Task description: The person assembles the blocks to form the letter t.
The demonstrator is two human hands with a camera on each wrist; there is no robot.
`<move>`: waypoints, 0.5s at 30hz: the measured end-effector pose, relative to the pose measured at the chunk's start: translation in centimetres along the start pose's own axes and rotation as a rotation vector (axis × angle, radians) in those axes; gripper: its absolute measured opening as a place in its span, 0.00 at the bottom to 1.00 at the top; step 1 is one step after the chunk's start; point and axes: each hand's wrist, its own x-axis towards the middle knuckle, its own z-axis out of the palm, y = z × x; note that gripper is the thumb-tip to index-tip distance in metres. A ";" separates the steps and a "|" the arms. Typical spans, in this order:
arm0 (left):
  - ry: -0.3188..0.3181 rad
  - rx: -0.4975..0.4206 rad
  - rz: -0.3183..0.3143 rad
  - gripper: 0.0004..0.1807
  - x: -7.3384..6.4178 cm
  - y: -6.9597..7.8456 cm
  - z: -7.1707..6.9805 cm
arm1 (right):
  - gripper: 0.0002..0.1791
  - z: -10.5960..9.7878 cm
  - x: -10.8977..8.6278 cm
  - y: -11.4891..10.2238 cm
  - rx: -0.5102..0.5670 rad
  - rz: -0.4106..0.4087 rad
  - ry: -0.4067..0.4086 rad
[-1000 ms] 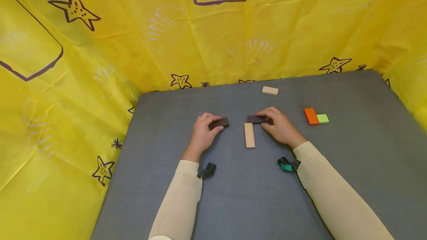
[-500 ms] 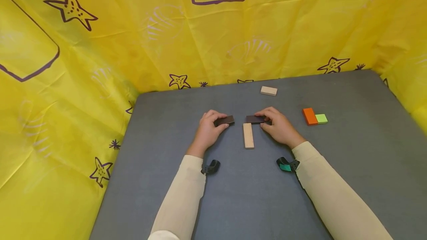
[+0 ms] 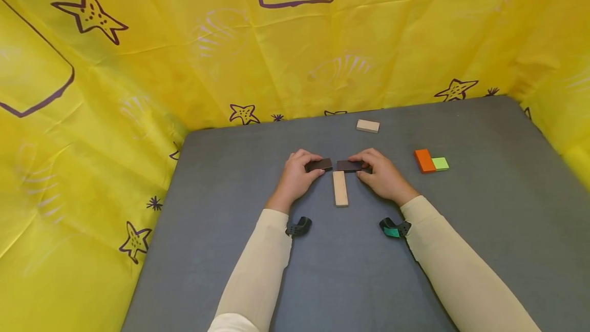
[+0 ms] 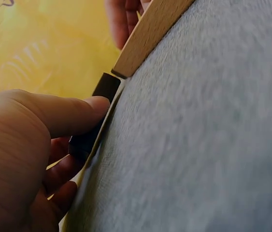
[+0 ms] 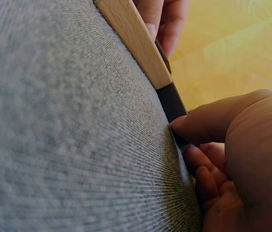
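Left dark block (image 3: 321, 164) and right dark block (image 3: 348, 166) sit end to end near centre of the head frame, narrow gap between them. Left hand (image 3: 293, 178) has the left one pinched, thumb on the near long edge, fingers on the far one. Right hand (image 3: 381, 175) pinches the right one the same way, toward its outer end. Can't tell whether the left block is flat on the surface (image 3: 221, 229) or slightly off it.

Pale block (image 3: 340, 189) stands lengthwise just below, its top end looking in contact with the right dark block's near edge. Spare pale block (image 3: 367, 126) at upper right of centre; orange block (image 3: 424, 161) and green block (image 3: 440, 163) further right, side by side.

Handling, my read: wood, light, stiff, not fragile. Dark finish maybe a touch slick, fabric-like surface should add drag. Best hold: across the width at the outer ends, inner ends left free. Easy to nudge the pale block.

Vs 1 s ago: left hand and its block have come right, gap much smaller. Right hand, its block and the pale block hold position relative to each other.
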 end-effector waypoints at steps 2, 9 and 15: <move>-0.007 -0.001 0.001 0.16 0.1 0.1 0.2 | 0.21 0.0 0.0 0.0 0.003 -0.002 0.001; -0.032 -0.042 0.024 0.19 0.1 -0.1 0.4 | 0.20 0.1 0.0 0.0 0.000 -0.008 0.008; -0.035 -0.100 0.047 0.23 -0.2 -0.9 -0.5 | 0.21 0.1 0.0 0.0 -0.007 -0.011 0.006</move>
